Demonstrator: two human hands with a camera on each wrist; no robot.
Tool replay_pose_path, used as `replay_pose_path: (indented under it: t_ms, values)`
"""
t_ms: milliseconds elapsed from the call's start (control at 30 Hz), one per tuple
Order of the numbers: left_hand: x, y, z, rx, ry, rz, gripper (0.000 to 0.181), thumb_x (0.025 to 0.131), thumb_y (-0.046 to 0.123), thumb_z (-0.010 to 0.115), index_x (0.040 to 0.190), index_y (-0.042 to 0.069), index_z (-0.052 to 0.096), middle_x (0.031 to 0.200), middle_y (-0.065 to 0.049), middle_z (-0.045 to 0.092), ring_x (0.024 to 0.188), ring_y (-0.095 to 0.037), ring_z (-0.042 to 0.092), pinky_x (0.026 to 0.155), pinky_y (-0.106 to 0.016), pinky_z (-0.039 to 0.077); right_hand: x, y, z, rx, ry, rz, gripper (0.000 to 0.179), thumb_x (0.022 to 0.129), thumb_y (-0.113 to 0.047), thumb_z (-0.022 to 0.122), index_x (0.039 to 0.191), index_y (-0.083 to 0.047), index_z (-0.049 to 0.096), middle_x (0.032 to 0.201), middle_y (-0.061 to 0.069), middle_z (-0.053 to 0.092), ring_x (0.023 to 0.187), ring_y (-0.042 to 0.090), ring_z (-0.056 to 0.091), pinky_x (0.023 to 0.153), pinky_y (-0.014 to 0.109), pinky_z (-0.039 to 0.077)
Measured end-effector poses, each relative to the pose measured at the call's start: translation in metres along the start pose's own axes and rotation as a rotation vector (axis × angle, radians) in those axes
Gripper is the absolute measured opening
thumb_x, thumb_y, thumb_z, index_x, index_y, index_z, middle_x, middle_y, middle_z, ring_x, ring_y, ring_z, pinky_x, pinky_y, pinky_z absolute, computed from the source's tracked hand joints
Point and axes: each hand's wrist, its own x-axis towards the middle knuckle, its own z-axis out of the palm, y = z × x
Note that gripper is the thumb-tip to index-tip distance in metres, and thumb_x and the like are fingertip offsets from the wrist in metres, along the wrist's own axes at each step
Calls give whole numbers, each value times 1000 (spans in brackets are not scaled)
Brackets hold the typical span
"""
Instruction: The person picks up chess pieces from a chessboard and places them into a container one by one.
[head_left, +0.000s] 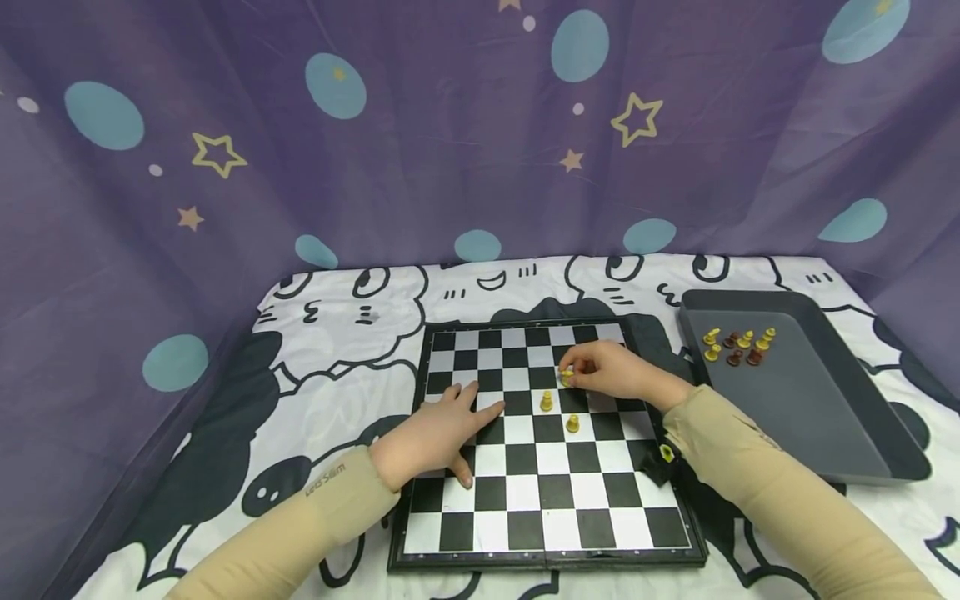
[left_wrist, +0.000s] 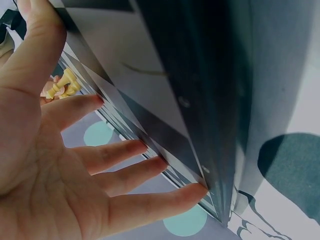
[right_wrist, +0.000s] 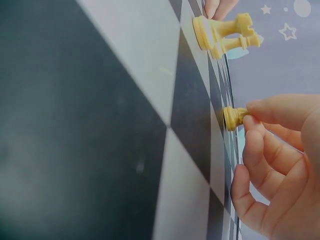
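Note:
My right hand (head_left: 611,369) pinches a small yellow chess piece (right_wrist: 231,119) between thumb and fingertips, with its base at the board surface. The fingers cover its top, so its kind is hidden. Two more yellow pieces stand upright on the chessboard (head_left: 521,482) nearer to me: a rook (right_wrist: 207,31) with a notched top, and a slimmer piece (head_left: 546,402) just behind it. On the board's left side, my left hand (head_left: 442,429) rests with fingers spread. Its fingertips (left_wrist: 197,191) touch the squares near the edge, and nothing is in its grasp.
A dark grey tray (head_left: 795,425) stands right of the board, with several yellow pieces (head_left: 712,353) and brown pieces (head_left: 755,357) near its far left corner. A small black item with a yellow mark (head_left: 666,453) lies by the board's right edge. A patterned white cloth (head_left: 352,312) covers the surface.

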Motion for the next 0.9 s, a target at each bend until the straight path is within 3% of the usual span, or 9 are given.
replay_pose_path:
  t_ms: [633,900]
  values:
    - [2,-1,3,-4,16,15,106,54,44,83,147,20,38,149,-23,30,133,-45,33,91,-61,44,0,-5,-4,22,17,-3,14,88,-7,62,100,-6,67,73,-1,59,60,11,47,56,26,40]
    - [1,0,0,-2,17,4,105,54,43,83,146,20,38,149,-24,30,133,-46,32,92,-63,42,-2,-10,-17,29,57,-59,18,88,-4,62,104,-2,67,79,1,66,67,11,55,60,26,47]
